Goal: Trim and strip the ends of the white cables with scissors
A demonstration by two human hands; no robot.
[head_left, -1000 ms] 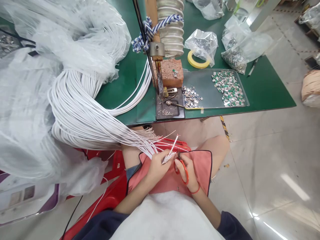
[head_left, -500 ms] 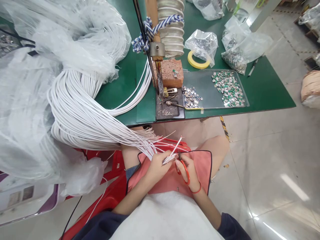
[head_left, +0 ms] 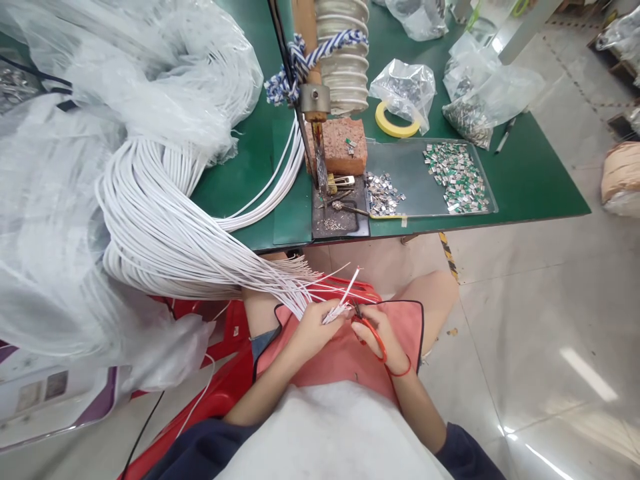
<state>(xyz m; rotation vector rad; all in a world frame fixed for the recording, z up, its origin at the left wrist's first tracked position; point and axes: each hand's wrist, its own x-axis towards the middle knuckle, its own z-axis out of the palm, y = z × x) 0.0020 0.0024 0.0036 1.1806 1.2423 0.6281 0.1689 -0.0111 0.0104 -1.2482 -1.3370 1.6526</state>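
Observation:
My left hand (head_left: 316, 328) is closed around the ends of several white cables (head_left: 273, 283) above my lap. One cable end (head_left: 351, 283) sticks up out of the grip, apart from the others. Red-handled scissors (head_left: 373, 335) sit in my right hand (head_left: 384, 337), its fingers wrapped about the loops. The dark blades point up and left, close beside the cable ends. Whether they touch a wire is too small to tell. A pink cloth (head_left: 330, 367) with a dark border lies beneath both hands.
On the green table (head_left: 540, 180) are a brick (head_left: 343, 150), a soldering iron (head_left: 319, 157) hung tip down, a clear tray (head_left: 415, 177) of small connectors and a yellow tape roll (head_left: 397, 120). Plastic-wrapped cable bundles (head_left: 165, 73) fill the left. A ribbed hose (head_left: 343, 60) hangs at the back.
My right hand has turned slightly, and the scissors' loops have swung right and downward. The raised cable end has shifted a little left. My left hand keeps its grip.

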